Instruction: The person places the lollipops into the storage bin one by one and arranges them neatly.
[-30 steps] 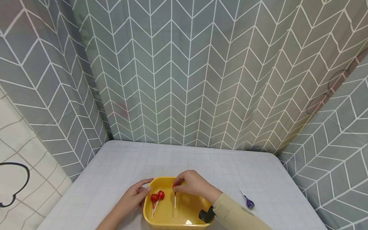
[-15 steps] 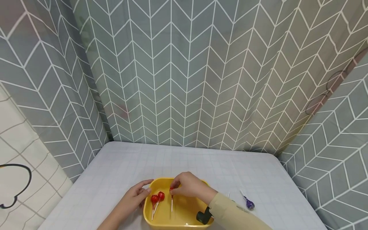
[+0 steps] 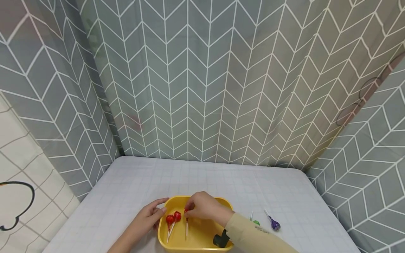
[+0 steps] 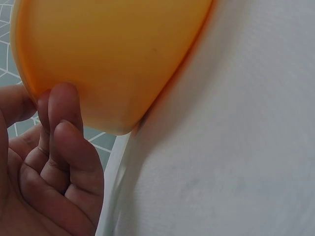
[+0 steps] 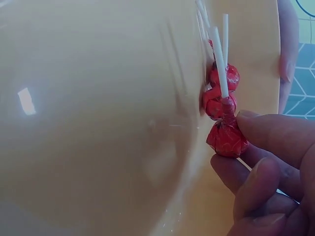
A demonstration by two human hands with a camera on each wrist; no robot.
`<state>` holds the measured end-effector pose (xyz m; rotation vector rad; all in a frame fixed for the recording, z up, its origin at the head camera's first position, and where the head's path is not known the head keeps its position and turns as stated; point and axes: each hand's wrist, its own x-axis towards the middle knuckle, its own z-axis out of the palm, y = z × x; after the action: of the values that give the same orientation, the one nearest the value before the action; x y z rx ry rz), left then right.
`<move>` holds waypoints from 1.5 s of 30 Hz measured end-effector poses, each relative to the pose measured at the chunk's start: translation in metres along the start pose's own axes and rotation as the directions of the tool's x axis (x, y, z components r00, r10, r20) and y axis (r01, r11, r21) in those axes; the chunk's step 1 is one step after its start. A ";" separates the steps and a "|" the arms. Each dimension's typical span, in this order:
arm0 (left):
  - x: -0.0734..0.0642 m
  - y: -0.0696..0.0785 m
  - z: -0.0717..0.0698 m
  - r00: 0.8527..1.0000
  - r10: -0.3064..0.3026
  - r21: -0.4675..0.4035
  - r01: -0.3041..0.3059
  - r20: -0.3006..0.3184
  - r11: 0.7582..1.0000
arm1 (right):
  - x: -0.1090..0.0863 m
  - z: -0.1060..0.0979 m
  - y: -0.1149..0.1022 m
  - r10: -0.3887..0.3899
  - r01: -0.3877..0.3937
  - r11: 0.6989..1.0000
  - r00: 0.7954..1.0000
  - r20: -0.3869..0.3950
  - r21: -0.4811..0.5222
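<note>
A yellow plastic basin [image 3: 202, 234] sits at the front of the table. My left hand [image 3: 150, 215] holds its left rim, and in the left wrist view the fingers [image 4: 66, 105] press the outer wall. With thumb and fingers, my right hand [image 3: 205, 207] pinches a red-wrapped lollipop [image 5: 227, 140] by its candy end inside the basin. Its white stick points toward the near side in the head view. Two more red lollipops [image 3: 169, 219] lie at the basin's left side, heads close together. In the right wrist view the held candy overlaps one of their heads.
On the table [image 3: 152, 175], right of the basin, lies a purple lollipop [image 3: 275, 224]. Beside it a green lollipop [image 3: 256, 222] is partly hidden by the right sleeve [image 3: 253, 233]. A black wrist camera [image 3: 220, 239] hangs over the basin's right corner. Patterned grey curtains [image 3: 196, 88] surround the table.
My right hand has shifted left and slightly toward the near side with its red lollipop, closer to the other two. The green lollipop has come into view by the sleeve. My left hand stays put.
</note>
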<state>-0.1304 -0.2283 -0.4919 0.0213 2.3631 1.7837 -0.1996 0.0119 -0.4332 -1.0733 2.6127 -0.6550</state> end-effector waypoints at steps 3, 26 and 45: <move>0.000 -0.001 0.000 1.000 0.004 -0.007 -0.004 0.004 1.000 | 0.001 0.002 0.000 -0.004 0.004 1.000 1.000 -0.002 -0.019; 0.000 0.000 0.000 1.000 -0.013 -0.026 0.013 0.012 1.000 | 0.007 0.014 0.000 -0.006 0.005 0.995 1.000 -0.012 -0.096; 0.000 -0.002 -0.001 1.000 -0.001 -0.018 0.001 0.012 1.000 | 0.007 0.015 -0.001 -0.007 0.004 0.992 1.000 -0.021 -0.125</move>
<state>-0.1309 -0.2297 -0.4932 0.0287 2.3382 1.7997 -0.1978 0.0018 -0.4465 -1.1149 2.7010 -0.5122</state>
